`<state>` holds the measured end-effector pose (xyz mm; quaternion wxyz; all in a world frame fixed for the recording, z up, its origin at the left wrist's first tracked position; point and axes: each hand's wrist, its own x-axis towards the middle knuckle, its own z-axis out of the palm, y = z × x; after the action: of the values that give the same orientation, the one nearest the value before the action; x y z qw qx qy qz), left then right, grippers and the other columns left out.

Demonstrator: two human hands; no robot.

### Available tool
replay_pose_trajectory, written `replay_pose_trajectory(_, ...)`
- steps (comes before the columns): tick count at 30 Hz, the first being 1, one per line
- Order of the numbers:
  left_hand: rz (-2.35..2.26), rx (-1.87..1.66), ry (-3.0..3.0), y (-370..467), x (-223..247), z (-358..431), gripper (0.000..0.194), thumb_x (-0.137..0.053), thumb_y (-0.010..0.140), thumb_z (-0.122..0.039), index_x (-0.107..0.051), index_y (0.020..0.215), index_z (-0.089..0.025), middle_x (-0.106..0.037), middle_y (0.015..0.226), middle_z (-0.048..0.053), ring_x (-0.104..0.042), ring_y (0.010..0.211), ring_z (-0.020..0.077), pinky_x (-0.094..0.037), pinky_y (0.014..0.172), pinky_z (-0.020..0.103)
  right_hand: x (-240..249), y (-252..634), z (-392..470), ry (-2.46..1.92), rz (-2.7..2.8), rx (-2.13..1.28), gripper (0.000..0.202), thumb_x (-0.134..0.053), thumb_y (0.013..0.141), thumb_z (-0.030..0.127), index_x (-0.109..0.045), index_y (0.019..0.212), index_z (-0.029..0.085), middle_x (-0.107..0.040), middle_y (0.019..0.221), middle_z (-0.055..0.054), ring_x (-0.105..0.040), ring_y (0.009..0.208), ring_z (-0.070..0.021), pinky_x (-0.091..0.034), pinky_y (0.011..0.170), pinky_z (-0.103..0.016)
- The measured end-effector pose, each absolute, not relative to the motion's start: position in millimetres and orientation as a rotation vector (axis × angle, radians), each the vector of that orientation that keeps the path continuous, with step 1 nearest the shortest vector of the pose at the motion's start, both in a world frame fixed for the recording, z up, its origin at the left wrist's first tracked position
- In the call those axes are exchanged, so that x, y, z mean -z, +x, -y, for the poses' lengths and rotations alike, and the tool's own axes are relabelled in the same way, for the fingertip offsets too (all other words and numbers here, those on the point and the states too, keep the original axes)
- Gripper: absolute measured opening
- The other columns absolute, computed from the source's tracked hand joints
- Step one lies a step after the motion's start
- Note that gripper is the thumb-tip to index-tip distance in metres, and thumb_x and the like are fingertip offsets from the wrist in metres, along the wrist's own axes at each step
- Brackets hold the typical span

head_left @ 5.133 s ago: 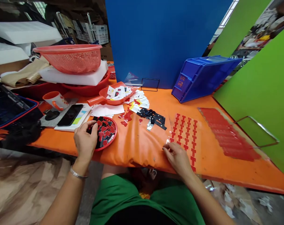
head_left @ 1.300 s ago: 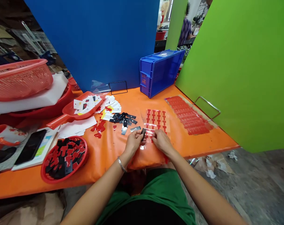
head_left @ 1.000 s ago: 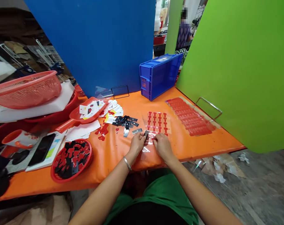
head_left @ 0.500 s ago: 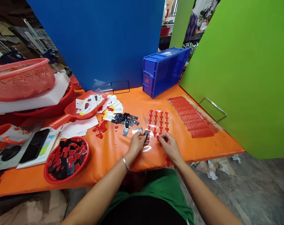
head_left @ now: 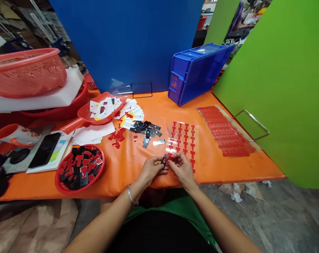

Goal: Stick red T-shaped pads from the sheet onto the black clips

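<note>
Near the table's front edge, my left hand (head_left: 152,169) is closed on a small flat black piece (head_left: 164,159). My right hand (head_left: 182,168) pinches a red T-shaped sticker (head_left: 170,158) right against that piece. Whether the sticker is pressed down on it cannot be made out. Beneath and beyond my hands lies a clear sheet with rows of red T-shaped stickers (head_left: 186,137). Beyond my left hand lie a single silvery plate (head_left: 158,142) and a pile of black pieces (head_left: 147,130).
A red basket (head_left: 103,168) of black pieces with red stickers stands at left. Behind it are a phone (head_left: 45,150), a mug (head_left: 17,135) and a red dustpan (head_left: 83,114) with paper tags. A blue crate (head_left: 177,80) and another red sticker sheet (head_left: 225,131) are at right.
My right hand has lifted a red sticker from the clear sheet and moved left to the black piece in my left hand. The camera view has shifted slightly.
</note>
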<state>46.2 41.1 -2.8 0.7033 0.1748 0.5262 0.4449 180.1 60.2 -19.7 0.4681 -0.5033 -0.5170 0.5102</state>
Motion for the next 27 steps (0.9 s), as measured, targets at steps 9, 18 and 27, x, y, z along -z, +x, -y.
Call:
replay_pose_trajectory(9,-1.113,-0.978,0.391,42,6,-43,0.02,-0.066,0.071,-0.001,-0.063,0.09,-0.007,-0.071,0.076,0.008,-0.069,0.063,0.014,-0.057,0.061,0.021,30,172,-56,-1.204,1.238,-1.24,0.018,-0.068,0.072,0.03,-0.054,0.081,0.022,-0.057,0.073,0.001,-0.054,0.059,-0.0122,-0.05,0.052,-0.025)
replay_pose_trajectory(18,-1.112,-0.976,0.39,42,7,-42,0.018,-0.062,0.074,0.001,-0.063,0.089,-0.007,-0.071,0.075,0.008,-0.069,0.061,0.0137,-0.057,0.062,0.022,35,169,-54,-1.222,1.223,-1.267,0.022,-0.068,0.074,0.035,-0.053,0.083,0.022,-0.058,0.075,0.001,-0.056,0.057,-0.0127,-0.051,0.052,-0.027)
replay_pose_trajectory(27,-1.111,-0.974,0.391,41,7,-43,0.018,-0.057,0.076,0.004,-0.062,0.09,-0.007,-0.07,0.072,0.006,-0.069,0.06,0.0128,-0.057,0.062,0.021,37,169,-54,-1.248,1.235,-1.265,0.021,-0.068,0.075,0.033,-0.053,0.084,0.022,-0.058,0.072,0.001,-0.058,0.054,-0.0136,-0.051,0.053,-0.029)
